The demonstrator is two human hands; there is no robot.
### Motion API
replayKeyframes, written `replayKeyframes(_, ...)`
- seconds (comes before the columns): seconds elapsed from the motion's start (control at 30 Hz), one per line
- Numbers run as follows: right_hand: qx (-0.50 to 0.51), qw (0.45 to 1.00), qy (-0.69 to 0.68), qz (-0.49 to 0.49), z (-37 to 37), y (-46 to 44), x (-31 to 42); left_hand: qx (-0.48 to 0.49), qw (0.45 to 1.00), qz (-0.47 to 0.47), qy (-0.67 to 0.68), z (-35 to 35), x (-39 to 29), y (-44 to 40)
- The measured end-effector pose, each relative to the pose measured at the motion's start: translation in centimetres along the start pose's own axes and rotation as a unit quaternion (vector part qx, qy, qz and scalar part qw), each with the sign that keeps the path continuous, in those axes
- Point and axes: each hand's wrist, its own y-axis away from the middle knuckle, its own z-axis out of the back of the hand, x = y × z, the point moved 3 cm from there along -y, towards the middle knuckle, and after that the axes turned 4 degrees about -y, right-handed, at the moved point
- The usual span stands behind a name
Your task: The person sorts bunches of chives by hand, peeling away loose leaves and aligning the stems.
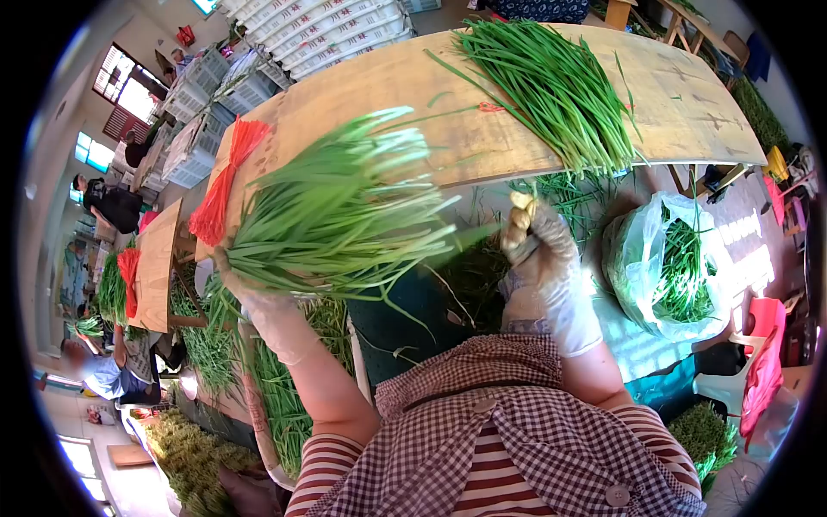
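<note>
My left hand [258,302], in a thin whitish glove, is closed round the leafy end of a loose bunch of garlic chives [336,215]. The bunch is held over the table's near edge, its pale stem ends fanned out and blurred. To its right, my gloved right hand [541,241] is closed, with yellowish finger covers on the fingertips. A blurred green strip lies beside those fingers; whether they grip it I cannot tell. Beyond them, a big pile of chives [556,95] lies on the wooden table [362,77]. A bundle of red ties [229,183] is near my left hand.
A clear plastic bag [633,267] holding greens stands at the right, near a red and white chair [749,362]. More chives [289,405] fill a container at lower left. Stacked white crates [319,34] stand behind the table. Other people [112,202] are at the far left.
</note>
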Motion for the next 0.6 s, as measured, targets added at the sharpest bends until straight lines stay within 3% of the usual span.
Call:
replayKeyframes(0.03,-0.083,0.985,0.146,0.043,1.3,0.2,1.1,0.016,0.999,0.023,0.033,1.0,0.0,-0.5)
replayKeyframes(0.07,-0.122,0.909,0.395,0.055,1.8,0.0,1.2,0.091,0.981,0.1,0.139,5.8,-0.4,-3.2)
replayKeyframes(0.1,-0.123,0.886,0.446,0.025,2.1,-0.5,0.8,0.091,0.936,0.192,0.282,7.1,-1.1,-4.4)
replayKeyframes(0.17,-0.123,0.831,0.541,-0.034,2.5,-1.6,-0.5,-0.006,0.746,0.37,0.554,9.9,-2.4,-6.5)
replayKeyframes(0.2,-0.095,0.849,0.518,-0.049,3.2,-2.1,-2.0,-0.043,0.668,0.405,0.623,8.4,-2.7,-5.7)
replayKeyframes(0.27,-0.042,0.914,0.371,-0.161,0.2,-2.6,-3.7,0.077,0.862,0.288,0.411,8.1,-1.0,-5.2)
replayKeyframes(0.3,-0.022,0.936,0.293,-0.195,0.5,-3.2,-5.0,0.105,0.925,0.219,0.292,7.9,-0.1,-5.0)
replayKeyframes(0.33,-0.021,0.931,0.329,-0.159,-0.9,-3.4,-4.7,0.044,0.851,0.29,0.436,6.6,-0.5,-4.2)
replayKeyframes(0.43,-0.057,0.856,0.505,-0.089,-0.1,-4.5,-3.6,-0.019,0.936,0.206,0.284,4.7,-0.6,-2.8)
replayKeyframes(0.47,-0.051,0.956,0.286,-0.025,0.8,-3.9,-2.9,-0.06,0.99,0.099,0.082,1.2,-0.2,-0.9)
replayKeyframes(0.5,-0.095,0.942,0.322,-0.019,3.1,-4.3,-1.5,-0.099,0.987,-0.014,-0.124,-0.6,-0.5,0.2)
replayKeyframes(0.57,-0.233,0.879,0.414,-0.039,2.8,-3.1,1.2,-0.092,0.987,-0.023,-0.131,-0.2,-0.8,0.2)
replayKeyframes(0.6,-0.172,0.876,0.452,0.006,1.3,-2.7,1.1,-0.086,0.987,-0.026,-0.136,-0.1,-0.9,0.1)
